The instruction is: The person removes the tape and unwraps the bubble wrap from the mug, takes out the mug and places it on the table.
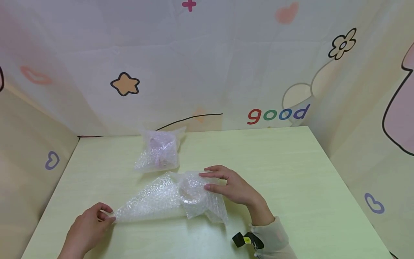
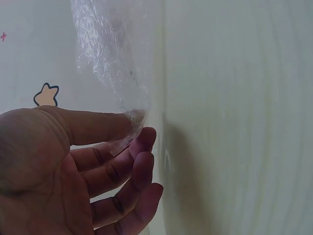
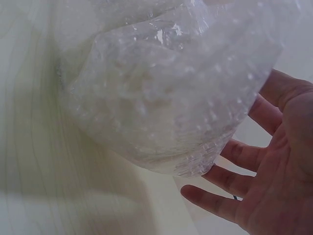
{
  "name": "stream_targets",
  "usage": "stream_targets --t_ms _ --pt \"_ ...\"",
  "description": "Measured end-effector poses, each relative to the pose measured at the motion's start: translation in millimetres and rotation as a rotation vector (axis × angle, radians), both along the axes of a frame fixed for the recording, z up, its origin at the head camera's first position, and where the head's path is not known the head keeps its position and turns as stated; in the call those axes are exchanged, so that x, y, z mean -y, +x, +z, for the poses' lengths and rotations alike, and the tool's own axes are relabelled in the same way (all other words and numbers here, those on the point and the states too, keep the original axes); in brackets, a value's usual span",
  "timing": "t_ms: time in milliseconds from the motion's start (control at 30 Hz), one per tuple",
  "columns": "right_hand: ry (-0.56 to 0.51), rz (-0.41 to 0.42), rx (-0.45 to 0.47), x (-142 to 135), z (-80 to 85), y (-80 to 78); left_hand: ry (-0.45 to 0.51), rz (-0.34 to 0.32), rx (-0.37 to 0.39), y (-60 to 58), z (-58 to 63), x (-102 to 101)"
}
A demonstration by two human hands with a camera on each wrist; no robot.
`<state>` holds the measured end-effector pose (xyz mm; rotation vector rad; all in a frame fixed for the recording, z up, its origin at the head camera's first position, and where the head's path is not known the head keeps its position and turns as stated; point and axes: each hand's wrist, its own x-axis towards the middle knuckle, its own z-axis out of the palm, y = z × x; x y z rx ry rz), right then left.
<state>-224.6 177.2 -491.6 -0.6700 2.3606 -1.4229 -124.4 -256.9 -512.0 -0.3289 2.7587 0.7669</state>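
Note:
A sheet of clear bubble wrap [image 1: 148,201] stretches across the middle of the table, its right end bunched into a rounded bundle whose inside is hidden. At the lower left, my left hand [image 1: 88,228] pinches the sheet's pointed corner between thumb and forefinger; the left wrist view shows the other fingers loosely bent below the pinch. My right hand [image 1: 234,185] rests on the bundle's right side with its fingers spread and fairly straight. In the right wrist view, those fingers [image 3: 230,178] lie along the crumpled wrap [image 3: 161,107].
Behind the sheet, near the table's back edge, lies another bubble-wrapped package [image 1: 160,149] with something pinkish inside. The pale wooden table [image 1: 275,151] is bordered by printed cloth walls [image 1: 226,72] at the back and sides. A black strap [image 1: 255,240] is on the right wrist.

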Motion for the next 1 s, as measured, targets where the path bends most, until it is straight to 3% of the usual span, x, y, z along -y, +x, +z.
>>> stream_targets --t_ms 1000 --pt "-0.007 0.003 0.01 -0.1 0.9 0.4 -0.02 -0.008 0.016 -3.6 -4.1 1.3"
